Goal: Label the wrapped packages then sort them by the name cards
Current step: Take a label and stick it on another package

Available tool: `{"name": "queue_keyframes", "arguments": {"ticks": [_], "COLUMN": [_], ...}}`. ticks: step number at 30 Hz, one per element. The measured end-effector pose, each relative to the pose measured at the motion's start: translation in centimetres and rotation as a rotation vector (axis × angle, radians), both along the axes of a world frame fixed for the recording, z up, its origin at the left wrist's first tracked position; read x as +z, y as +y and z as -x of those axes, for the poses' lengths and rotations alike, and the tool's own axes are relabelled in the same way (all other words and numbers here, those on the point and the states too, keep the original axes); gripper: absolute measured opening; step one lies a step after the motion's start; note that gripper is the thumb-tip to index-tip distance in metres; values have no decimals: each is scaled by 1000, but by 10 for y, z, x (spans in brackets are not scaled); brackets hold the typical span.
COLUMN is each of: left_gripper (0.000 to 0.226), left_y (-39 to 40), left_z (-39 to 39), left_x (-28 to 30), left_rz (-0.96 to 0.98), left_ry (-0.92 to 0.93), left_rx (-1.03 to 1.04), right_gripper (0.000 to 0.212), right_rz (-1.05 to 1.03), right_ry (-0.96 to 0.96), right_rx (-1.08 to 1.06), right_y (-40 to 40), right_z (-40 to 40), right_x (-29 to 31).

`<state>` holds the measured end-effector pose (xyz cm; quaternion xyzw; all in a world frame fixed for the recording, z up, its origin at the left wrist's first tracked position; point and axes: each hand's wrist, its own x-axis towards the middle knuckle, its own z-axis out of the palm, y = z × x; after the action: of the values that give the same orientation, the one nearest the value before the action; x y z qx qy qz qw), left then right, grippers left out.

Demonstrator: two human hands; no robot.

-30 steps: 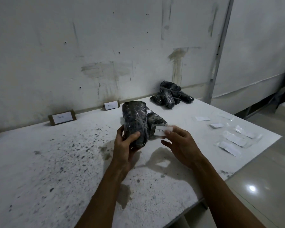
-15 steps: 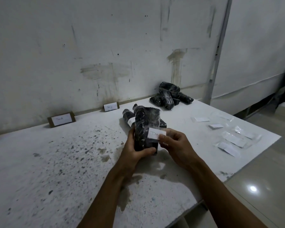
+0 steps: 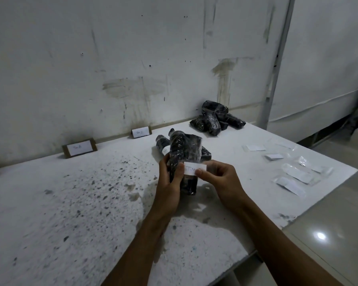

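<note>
Above the table (image 3: 70,203), the left hand (image 3: 170,182) grips a black package (image 3: 184,153) upright; the right hand (image 3: 219,178) pinches a white label (image 3: 194,168) against its front.

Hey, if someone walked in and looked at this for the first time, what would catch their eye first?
Probably the black wrapped package held up at the centre, gripped by the left hand while the right hand pinches a white label against it. Next, the pile of black packages at the table's far end by the wall, and the two name cards standing along the wall.
</note>
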<state>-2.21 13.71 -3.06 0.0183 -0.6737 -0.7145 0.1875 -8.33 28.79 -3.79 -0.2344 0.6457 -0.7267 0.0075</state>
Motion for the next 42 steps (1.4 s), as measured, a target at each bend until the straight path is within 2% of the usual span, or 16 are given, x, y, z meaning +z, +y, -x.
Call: {"name": "queue_keyframes", "arguments": {"ticks": [3, 6, 11, 15, 18, 22, 27, 31, 34, 37, 40, 42], "left_gripper": [36, 30, 40, 38, 45, 40, 60, 59, 43, 45, 59, 59], "left_y": [2, 3, -3, -2, 1, 1, 3, 1, 1, 1, 3, 6], "left_z": [1, 3, 2, 2, 3, 5, 4, 4, 3, 3, 4, 4], "left_x": [-1, -1, -2, -3, -2, -3, -2, 0, -2, -3, -2, -1], "left_rz": [-41, -99, -121, -63, -29, -43, -43, -26, -38, -135, -190, -216], "left_ry": [-8, -34, -44, 19, 25, 6, -42, -51, -66, -74, -40, -28], "left_rx": [16, 17, 12, 71, 103, 146, 122, 60, 57, 59, 63, 68], "right_gripper": [32, 21, 21, 13, 17, 16, 12, 20, 13, 8, 12, 28], "right_rz": [50, 81, 50, 16, 47, 54, 55, 67, 88, 134, 105, 63], "right_ry": [-20, -34, -33, -21, -36, -55, -61, -65, -67, -52, 21, 22], "right_rx": [20, 45, 79, 106, 127, 122, 73, 43, 59, 52, -16, -52], "right_y": [-2, -3, -1, -3, -4, -6, -8, -6, -8, -14, -18, -19], "right_z": [-1, -4, -9, -14, -15, -15, -12, -11, -12, -15, -16, -15], "right_x": [2, 4, 6, 4, 5, 7, 6, 3, 6, 7, 5, 3]}}
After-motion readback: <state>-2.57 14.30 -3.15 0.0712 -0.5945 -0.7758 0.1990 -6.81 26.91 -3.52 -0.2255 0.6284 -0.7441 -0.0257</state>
